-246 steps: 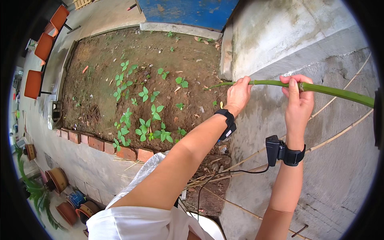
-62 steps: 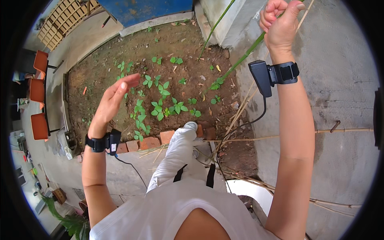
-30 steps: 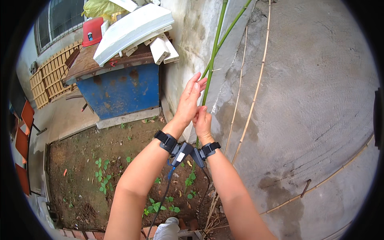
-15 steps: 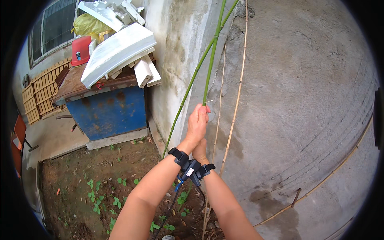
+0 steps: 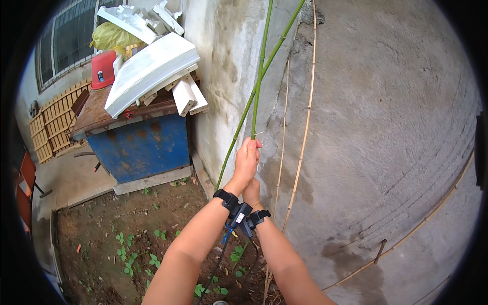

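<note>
Both my hands are raised together against a grey concrete wall. My left hand is closed around a thin upright green bamboo stem. Just below it, my right hand grips the same stem, mostly hidden behind the left wrist. Each wrist wears a black band with a small device. A second green stem leans diagonally across the first, from the ground up to the top of the wall.
Two dry tan canes lean on the wall to the right. A blue metal bin piled with white boards stands at the left. Soil with small green seedlings lies below. A rusty bar sticks from the wall.
Earlier I held a green stem level over the seedling bed, then lifted it one-handed. Now both hands grip it upright against the wall, and over the last second they sit a little lower in view.
</note>
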Demonstrator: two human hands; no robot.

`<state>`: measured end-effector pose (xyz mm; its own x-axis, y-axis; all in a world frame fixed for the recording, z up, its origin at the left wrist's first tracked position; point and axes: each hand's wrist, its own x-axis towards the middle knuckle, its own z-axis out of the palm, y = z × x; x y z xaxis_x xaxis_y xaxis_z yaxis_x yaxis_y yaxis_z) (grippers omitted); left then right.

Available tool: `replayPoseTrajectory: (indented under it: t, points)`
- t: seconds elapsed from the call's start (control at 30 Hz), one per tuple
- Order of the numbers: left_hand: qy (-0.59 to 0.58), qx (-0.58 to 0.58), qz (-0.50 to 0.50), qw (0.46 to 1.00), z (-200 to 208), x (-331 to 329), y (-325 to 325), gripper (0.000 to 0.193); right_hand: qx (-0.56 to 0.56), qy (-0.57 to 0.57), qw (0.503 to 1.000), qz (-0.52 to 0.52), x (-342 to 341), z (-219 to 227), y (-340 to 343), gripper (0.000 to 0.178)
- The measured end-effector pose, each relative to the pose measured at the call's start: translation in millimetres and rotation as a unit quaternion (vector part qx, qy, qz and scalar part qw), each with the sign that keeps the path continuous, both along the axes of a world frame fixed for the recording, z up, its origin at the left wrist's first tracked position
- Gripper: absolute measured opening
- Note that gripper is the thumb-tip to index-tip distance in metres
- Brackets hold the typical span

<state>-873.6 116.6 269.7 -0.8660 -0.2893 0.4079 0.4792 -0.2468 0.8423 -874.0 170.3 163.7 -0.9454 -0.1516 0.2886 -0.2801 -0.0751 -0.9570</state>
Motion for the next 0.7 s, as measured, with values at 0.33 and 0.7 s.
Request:
replayPoseTrajectory:
  t: [0.33,0.7]
  points:
    - [-0.021,-0.065,0.052,0.996,0.4,14.1,-64.5,0.034,-0.045,0.047,0.99,0.127,-88.5,129.0,6.4,0.082]
    - [0.005,-0.023,0.004,1.0,13.1,37.6,-32.9,0.032,-0.071,-0.005,0.995,0.074,-159.5,216.3,-33.1,0.106]
